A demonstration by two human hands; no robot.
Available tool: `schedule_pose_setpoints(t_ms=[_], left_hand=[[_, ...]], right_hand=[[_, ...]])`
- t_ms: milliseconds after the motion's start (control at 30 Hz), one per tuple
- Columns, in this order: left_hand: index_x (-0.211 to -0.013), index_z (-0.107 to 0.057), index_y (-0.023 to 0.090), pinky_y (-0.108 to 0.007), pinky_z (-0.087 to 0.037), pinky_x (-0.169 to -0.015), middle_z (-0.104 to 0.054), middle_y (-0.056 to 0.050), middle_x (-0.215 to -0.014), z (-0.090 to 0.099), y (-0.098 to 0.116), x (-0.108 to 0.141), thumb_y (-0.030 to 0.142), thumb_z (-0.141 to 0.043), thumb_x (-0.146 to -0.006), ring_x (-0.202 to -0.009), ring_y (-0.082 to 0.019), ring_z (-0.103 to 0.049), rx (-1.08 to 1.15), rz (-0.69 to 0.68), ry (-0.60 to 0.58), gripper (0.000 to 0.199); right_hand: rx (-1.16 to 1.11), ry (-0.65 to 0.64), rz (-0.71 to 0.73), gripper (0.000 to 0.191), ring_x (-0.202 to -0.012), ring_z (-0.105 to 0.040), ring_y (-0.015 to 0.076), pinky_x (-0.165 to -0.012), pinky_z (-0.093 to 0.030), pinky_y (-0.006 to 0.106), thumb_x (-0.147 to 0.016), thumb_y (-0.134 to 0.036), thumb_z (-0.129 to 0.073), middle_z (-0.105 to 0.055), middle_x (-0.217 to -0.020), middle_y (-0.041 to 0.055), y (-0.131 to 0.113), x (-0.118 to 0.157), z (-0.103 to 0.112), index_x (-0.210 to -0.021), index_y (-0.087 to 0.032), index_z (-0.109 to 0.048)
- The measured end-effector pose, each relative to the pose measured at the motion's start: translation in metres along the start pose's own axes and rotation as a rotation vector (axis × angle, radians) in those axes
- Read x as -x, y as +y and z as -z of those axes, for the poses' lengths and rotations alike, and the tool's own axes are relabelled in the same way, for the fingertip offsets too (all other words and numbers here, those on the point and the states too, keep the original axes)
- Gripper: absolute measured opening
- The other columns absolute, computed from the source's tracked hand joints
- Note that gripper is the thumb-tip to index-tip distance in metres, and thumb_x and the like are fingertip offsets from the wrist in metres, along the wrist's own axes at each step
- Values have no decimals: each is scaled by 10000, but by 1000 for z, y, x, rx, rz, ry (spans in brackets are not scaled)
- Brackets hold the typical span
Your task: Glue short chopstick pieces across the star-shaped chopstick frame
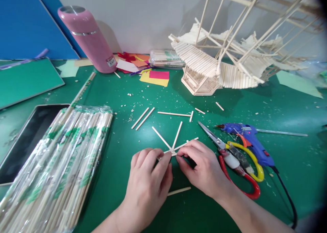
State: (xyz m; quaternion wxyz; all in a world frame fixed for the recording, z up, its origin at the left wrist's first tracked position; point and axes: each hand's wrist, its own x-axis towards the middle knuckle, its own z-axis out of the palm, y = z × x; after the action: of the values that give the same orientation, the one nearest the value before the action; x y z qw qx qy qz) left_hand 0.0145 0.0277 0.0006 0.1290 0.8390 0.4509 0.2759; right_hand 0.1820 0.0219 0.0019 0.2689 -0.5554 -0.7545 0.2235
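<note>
On the green tabletop, several thin wooden sticks (177, 135) fan out from one meeting point. My left hand (149, 178) is closed, its fingertips pinching at the left of that point and covering part of the sticks there. From the other side my right hand (201, 166), also closed, pinches a short stick piece at the hub between thumb and forefinger. One fan stick shows past the right hand's knuckles. A loose stick (179, 191) lies below, partly behind my left hand. Further up are two parallel sticks (145, 118) and a long stick (173, 113) touching a short one.
Scissors (230, 158) and a blue glue gun (251, 137) with a cord lie at right. Bagged chopsticks (63, 158) rest over a dark tablet (33, 124) at left. Behind stand a pink flask (89, 39) and a wooden stick model (219, 62). Coloured paper (154, 79) lies between.
</note>
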Motion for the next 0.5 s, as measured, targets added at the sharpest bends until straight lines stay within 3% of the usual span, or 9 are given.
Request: schedule_pose_setpoints(t_ms=[500], left_hand=[[-914,-573,161,-355,-396,-663,-563,-70,-857,0,1,0,101,-514,-760,-776,-200,-493,39,31,7,175]], right_hand=[[22,-2,-10,75,-735,-533,147,-660,-434,275,-796,-154,-499,-566,-783,28,-2,-1,1,-775,-189,-563]])
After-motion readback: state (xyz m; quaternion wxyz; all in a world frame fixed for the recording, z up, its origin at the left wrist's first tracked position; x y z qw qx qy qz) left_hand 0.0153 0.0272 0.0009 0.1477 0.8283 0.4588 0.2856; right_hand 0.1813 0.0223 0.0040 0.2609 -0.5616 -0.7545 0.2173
